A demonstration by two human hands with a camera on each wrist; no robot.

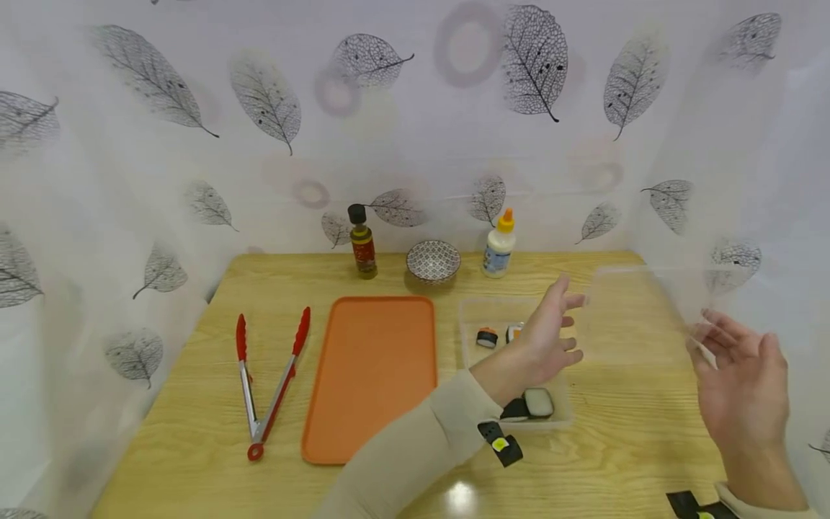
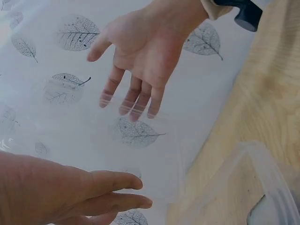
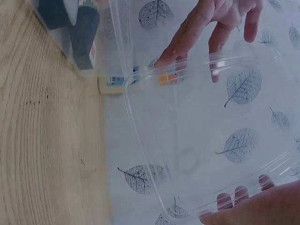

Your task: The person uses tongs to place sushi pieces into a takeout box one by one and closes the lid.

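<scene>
A clear plastic lid (image 1: 638,317) is held up between the two hands, above the right side of the table. My left hand (image 1: 541,342) has its fingers spread and nearly straight, at the lid's left edge. Across from it, my right hand (image 1: 746,389) touches the right edge with its fingertips; in the left wrist view the thumb of the right hand (image 2: 150,56) stands away from the lid. Below the left forearm sits a clear plastic box (image 1: 545,427) with several sushi pieces (image 1: 486,337) inside, partly hidden by the arm.
An orange tray (image 1: 382,360) lies left of the box. Red-tipped tongs (image 1: 279,396) lie spread further left. Along the back stand a dark-capped bottle (image 1: 364,249), a patterned bowl (image 1: 433,262) and a white bottle with a yellow cap (image 1: 498,252). Leaf-printed curtains (image 1: 402,158) surround the table.
</scene>
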